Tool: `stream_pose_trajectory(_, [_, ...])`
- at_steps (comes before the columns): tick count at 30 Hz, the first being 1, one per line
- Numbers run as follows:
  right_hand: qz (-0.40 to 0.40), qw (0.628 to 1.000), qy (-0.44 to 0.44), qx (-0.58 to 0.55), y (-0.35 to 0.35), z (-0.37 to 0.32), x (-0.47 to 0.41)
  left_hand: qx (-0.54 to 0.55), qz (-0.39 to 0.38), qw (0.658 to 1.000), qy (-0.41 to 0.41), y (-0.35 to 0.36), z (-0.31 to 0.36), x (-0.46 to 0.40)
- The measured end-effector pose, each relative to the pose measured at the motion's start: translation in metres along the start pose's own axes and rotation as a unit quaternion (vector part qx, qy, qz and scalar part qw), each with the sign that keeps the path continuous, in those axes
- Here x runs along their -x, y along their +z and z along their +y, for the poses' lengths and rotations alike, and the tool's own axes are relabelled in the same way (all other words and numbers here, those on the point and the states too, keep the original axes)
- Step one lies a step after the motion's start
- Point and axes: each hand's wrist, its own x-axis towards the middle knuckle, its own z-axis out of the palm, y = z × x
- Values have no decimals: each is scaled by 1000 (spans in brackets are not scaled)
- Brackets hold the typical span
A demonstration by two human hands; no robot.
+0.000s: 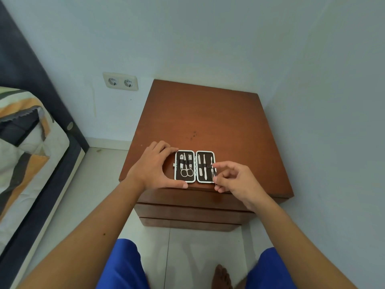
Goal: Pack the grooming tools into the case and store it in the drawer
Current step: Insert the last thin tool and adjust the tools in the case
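Observation:
A small grooming case (194,166) lies open flat near the front edge of the brown nightstand (208,122). Its left half holds scissors and clippers under a strap; its right half holds several slim metal tools. My left hand (155,167) braces the case's left edge, thumb along the front and fingers at the back. My right hand (233,177) pinches a thin metal tool (214,173) at the right edge of the right half. The drawers (193,211) below the top are closed.
A bed (27,153) with a patterned cover stands to the left, close to the nightstand. A double wall socket (120,81) is on the wall behind. White walls hem the nightstand at the back and right. My knees and a bare foot show below.

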Motion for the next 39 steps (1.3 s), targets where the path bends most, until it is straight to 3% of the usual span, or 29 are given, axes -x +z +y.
stream_pose_trajectory(21, [45, 993, 23, 106, 10, 2, -12, -1, -11, 1000, -3, 1, 0, 0])
stream_pose_trajectory(26, [47, 982, 0, 183, 11, -2, -8, 0, -2, 1000, 1, 1, -1, 0])
stream_pose_trajectory(32, [-20, 926, -54, 373, 1, -12, -7, -2, -2, 1000, 1, 2, -1, 0])
stream_pose_trajectory(39, [-88, 909, -74, 400, -11, -18, -12, 0, -4, 1000, -1, 1, -2, 0])
